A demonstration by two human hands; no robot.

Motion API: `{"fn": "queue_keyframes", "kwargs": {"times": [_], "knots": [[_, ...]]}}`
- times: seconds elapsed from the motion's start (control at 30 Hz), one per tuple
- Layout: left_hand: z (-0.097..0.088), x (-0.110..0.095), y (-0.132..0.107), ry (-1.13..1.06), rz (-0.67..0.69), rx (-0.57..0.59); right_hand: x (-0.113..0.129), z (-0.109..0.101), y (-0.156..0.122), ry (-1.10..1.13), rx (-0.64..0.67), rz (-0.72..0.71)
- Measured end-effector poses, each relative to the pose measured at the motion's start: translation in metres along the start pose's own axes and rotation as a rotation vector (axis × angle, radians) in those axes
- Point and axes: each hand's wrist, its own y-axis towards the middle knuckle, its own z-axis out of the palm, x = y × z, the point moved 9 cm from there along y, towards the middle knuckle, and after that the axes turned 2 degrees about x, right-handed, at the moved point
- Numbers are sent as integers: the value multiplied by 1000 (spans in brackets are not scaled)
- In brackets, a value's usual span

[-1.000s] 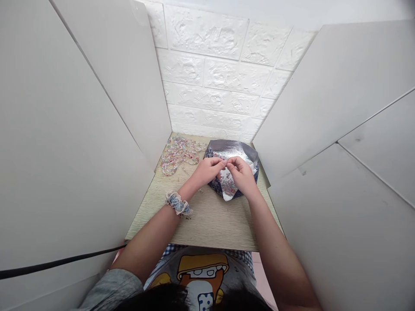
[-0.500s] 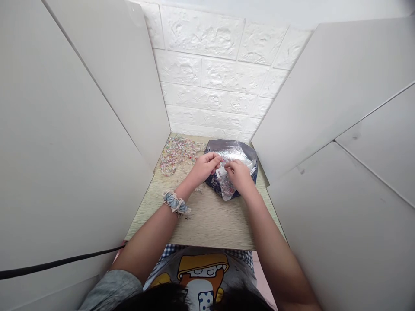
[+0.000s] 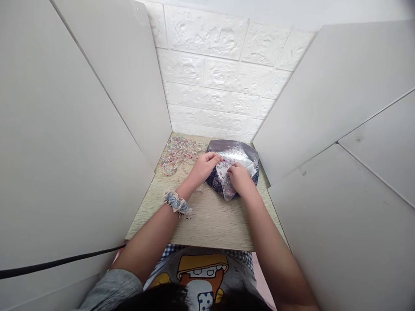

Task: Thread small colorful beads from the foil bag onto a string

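An open silver foil bag (image 3: 238, 151) with a dark blue printed outside lies at the back of the wooden table (image 3: 207, 216), small coloured beads showing inside it. My left hand (image 3: 205, 165) rests at the bag's left rim, fingers curled as if pinching something too small to make out. My right hand (image 3: 239, 178) is inside the bag's mouth, fingers bent down onto the beads. A blue scrunchie (image 3: 177, 202) sits on my left wrist.
A heap of strung pastel beads (image 3: 179, 152) lies at the back left of the table. White panels (image 3: 81, 129) close in both sides, and a white brick wall (image 3: 220, 73) stands behind. A black cable (image 3: 58, 262) crosses the lower left.
My hands were pinched together above the bag; they have parted and dropped. The right hand has moved down into the beads, the left to the bag's rim.
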Motion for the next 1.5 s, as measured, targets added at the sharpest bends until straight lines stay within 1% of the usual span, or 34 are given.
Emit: {"fn": "queue_keyframes", "kwargs": {"times": [0.13,0.3,0.57,0.67,0.77,0.83,0.9,1.0,1.07,1.1,1.17,1.23,1.5], "knots": [[1,1,0,24,-15,0,0,0,0,-8,14,19],[3,3,0,36,-15,17,1,1,-1,-7,14,-9],[6,8,2,8,-21,48,-2,2,-3,39,-39,-60],[7,11,2,-30,-49,63,3,-6,-4,84,-78,-70],[7,15,1,-96,-101,63,10,-23,-8,236,-196,-89],[7,14,0,-126,-136,60,8,-34,-11,430,-273,-60],[8,13,-2,-117,-160,65,3,-36,-12,671,-300,-12],[9,9,-6,-42,-164,78,0,-28,-10,1057,-239,12],[9,5,-7,7,-142,84,2,-20,-8,1247,-164,21],[10,4,-8,24,-128,88,4,-17,-8,1308,-130,24],[11,2,-8,51,-105,99,7,-14,-8,1382,-87,18],[11,2,-6,82,-87,106,11,-15,-9,1420,-73,2],[14,3,-1,142,-9,137,16,-15,-9,1415,-46,-28]]}}
